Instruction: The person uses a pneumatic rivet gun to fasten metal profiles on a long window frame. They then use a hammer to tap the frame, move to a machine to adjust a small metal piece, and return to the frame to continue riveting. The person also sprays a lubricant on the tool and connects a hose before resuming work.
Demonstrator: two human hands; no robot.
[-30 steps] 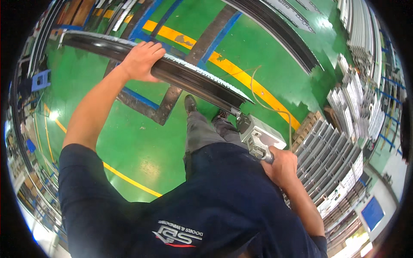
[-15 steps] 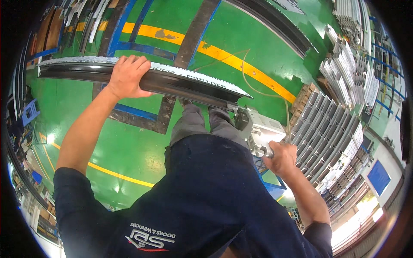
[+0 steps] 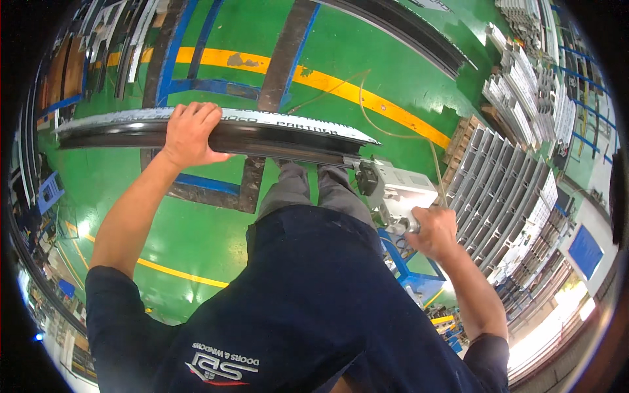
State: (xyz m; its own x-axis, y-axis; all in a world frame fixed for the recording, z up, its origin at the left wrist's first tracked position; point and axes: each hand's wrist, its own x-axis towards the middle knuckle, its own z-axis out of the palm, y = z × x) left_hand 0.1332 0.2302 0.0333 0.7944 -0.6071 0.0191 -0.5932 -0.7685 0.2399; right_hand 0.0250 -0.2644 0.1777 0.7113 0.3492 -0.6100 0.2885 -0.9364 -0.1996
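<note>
A long black profile (image 3: 275,145) with printed white film along its far side lies crosswise in front of me. My left hand (image 3: 192,134) is closed over it left of the middle, fingers on the film and thumb on the near side. The profile's right end meets a small grey metal machine (image 3: 406,187); how far it goes in I cannot make out. My right hand (image 3: 434,230) is closed around a round metal handle (image 3: 411,224) on the near side of this machine. The fingertips are partly hidden.
A blue-and-black frame (image 3: 209,190) stands beneath the profile. Stacked grey profiles (image 3: 501,196) and a wooden pallet (image 3: 462,141) are to the right. Another dark profile (image 3: 419,33) lies at the far side. A thin hose (image 3: 377,124) crosses the green floor.
The profile's left end has come nearer to me, together with my left hand, while its right end stays at the machine. My right hand keeps its hold, with the handle slightly shifted.
</note>
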